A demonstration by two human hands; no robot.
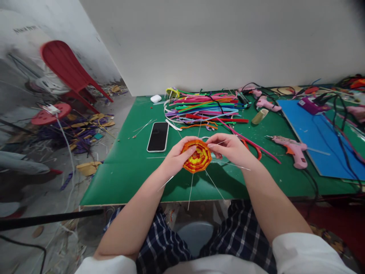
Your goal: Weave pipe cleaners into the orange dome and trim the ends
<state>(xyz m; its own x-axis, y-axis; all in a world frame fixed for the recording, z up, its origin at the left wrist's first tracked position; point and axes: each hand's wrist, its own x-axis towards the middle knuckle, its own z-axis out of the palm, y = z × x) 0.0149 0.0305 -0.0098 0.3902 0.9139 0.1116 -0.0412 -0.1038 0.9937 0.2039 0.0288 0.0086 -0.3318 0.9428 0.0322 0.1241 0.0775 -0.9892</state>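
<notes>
A round woven disc (199, 161) in rings of orange, red and yellow fuzzy stems is held above the table's near part. Thin metal wires (191, 192) stick out from it on several sides like spokes. My left hand (181, 152) grips its left side, with the thumb lying across the front and the other fingers hidden behind. At the upper right rim, the fingers of my right hand (225, 146) are closed in a pinch on the edge. Whether a loose strand or wire is also between those fingertips, I cannot tell.
On the green table (122, 177) lie a phone (157, 137), bundled coloured fuzzy stems (205, 106), orange-handled scissors (258, 152) and a pink glue gun (296, 150). A blue board (313, 140) with cables lies right. A red chair (65, 68) stands left on the littered floor.
</notes>
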